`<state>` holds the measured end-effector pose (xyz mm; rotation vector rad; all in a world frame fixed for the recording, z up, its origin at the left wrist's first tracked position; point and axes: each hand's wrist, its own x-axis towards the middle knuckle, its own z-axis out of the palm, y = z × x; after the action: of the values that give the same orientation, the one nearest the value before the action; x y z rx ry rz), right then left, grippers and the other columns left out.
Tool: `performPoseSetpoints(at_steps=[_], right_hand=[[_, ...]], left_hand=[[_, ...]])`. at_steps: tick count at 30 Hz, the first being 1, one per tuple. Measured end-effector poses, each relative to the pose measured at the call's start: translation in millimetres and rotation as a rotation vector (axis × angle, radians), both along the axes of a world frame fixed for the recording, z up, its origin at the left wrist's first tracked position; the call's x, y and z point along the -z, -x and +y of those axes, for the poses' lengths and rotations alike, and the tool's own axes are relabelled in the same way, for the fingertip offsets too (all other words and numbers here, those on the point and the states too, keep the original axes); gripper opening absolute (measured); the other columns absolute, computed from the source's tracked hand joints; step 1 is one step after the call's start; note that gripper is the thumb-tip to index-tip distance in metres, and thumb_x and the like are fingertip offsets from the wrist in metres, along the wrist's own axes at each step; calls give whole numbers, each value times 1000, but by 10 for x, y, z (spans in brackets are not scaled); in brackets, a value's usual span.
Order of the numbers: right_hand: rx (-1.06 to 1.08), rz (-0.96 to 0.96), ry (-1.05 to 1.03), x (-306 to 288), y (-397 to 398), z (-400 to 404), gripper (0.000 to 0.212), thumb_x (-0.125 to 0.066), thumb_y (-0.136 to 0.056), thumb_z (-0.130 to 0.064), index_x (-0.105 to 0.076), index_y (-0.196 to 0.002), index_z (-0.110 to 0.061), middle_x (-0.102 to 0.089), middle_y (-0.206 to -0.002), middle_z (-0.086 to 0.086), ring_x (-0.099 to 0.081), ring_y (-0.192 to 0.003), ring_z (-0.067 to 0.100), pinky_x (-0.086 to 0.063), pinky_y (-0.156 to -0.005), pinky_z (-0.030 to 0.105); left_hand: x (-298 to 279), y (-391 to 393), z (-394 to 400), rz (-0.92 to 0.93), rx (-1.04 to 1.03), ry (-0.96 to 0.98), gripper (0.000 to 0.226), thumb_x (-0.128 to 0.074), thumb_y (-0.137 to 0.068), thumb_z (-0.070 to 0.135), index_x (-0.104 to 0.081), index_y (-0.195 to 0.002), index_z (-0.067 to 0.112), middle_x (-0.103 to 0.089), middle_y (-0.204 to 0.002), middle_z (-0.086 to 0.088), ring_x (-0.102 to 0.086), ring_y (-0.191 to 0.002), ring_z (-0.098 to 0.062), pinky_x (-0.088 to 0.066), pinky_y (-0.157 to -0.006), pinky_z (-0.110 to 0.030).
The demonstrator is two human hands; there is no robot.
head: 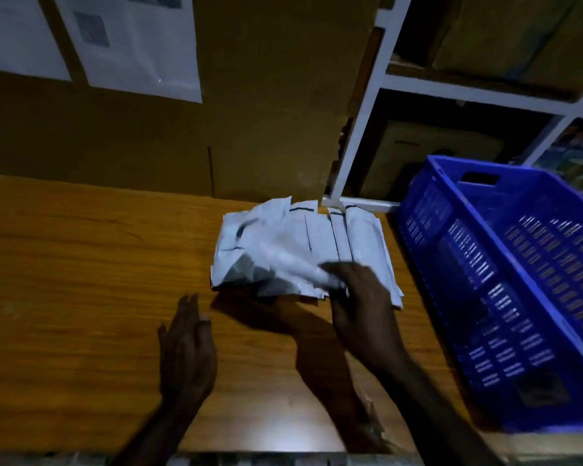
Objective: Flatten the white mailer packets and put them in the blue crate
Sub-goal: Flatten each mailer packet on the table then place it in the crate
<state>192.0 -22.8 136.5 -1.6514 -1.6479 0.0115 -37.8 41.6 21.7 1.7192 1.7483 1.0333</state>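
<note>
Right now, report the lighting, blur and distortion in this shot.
Head view: dim overall; glare patch on the wooden table; motion blur where the right hand holds a white mailer packet; wide-angle lens bends the white shelf frame and blue crate.

Wooden worktop [81, 264]. Cardboard boxes [266, 95] along its far edge, two paper sheets [132, 38] stuck on. White shelving [367, 105] beyond far right corner.

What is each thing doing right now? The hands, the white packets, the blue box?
white mailer packets: crumpled heap on the wooden table, outside the crate.
right hand: grips the near edge of a blurred top packet.
left hand: open, fingers straight, holds nothing, beside the heap.
blue crate: upright at the table's right end, no packets visible inside.
</note>
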Motion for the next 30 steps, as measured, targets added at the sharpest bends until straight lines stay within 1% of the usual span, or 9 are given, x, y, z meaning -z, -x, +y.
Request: performPoseSetpoints(at_steps=[2, 5, 7, 10, 14, 16, 20, 24, 30], right_hand=[[-112, -99, 67, 225, -29, -344, 39, -63, -81, -4, -66, -117, -19, -64, -118, -1, -55, -111, 14, -46, -92, 28], [-229, -274, 185, 516, -75, -669, 34, -60, -84, -31, -67, -115, -20, -63, -123, -1, -55, -115, 18, -40, -97, 28], [-247, -345, 267, 642, -135, -747, 40, -66, -80, -31, -67, -119, -21, -61, -129, 0, -52, -123, 21, -36, -105, 29], [-252, -367, 368, 697, -149, -717, 47, -66, -70, -27, -66, -116, -17, -62, -128, 8, -50, -125, 26, -32, -108, 31], [-247, -413, 342, 767, 183, -597, 40, -42, -98, -39, -59, -122, -12, -56, -134, 10, -46, -128, 28, -35, -106, 42], [-190, -376, 298, 853, 360, -523, 46, -33, -103, -34, -55, -133, -7, -52, -143, 15, -45, -134, 31, -34, -112, 44], [-138, -400, 248, 1123, 560, -455, 46, -33, -104, -21, -48, -141, 3, -43, -150, 21, -37, -142, 33, -33, -114, 50], [-102, -403, 221, 1277, 570, -443, 45, -40, -104, -20, -46, -143, 2, -39, -152, 20, -32, -145, 31, -31, -115, 50], [-86, -394, 251, 1361, 583, -416, 46, -36, -105, -24, -45, -144, 0, -36, -155, 18, -29, -147, 30, -28, -117, 50]], left_hand=[[-15, 48, -66, -341, -48, 4, 58, -28, -91, 47, -46, -141, 25, -41, -151, -5, -35, -141, -22, -24, -117, -53], [-22, -12, -277, -458, 43, 36, 54, -36, -88, 55, -46, -137, 35, -44, -148, 2, -42, -136, -20, -35, -111, -54], [-4, -76, -434, -333, 191, 16, 61, -35, -88, 58, -48, -139, 28, -43, -148, 5, -41, -137, -16, -34, -112, -51], [78, -139, -538, -14, 358, -63, 66, -28, -93, 59, -49, -142, 19, -35, -151, 9, -30, -142, -8, -23, -119, -40], [216, -187, -579, 288, 436, -148, 68, -14, -101, 56, -37, -149, 15, -25, -157, 2, -15, -146, -8, -3, -120, -22], [238, -200, -582, 349, 463, -166, 61, -18, -103, 47, -34, -150, 12, -23, -159, -4, -12, -148, -13, -5, -120, -29], [245, -200, -576, 470, 515, -201, 56, -17, -105, 35, -31, -150, 6, -23, -159, -11, -20, -148, -24, -15, -117, -42], [235, -201, -584, 555, 531, -176, 59, -12, -106, 36, -35, -148, 3, -29, -157, -12, -28, -145, -26, -20, -115, -45], [222, -213, -579, 660, 531, -176, 56, -20, -103, 33, -42, -145, 4, -36, -154, -12, -31, -144, -27, -19, -114, -47]])
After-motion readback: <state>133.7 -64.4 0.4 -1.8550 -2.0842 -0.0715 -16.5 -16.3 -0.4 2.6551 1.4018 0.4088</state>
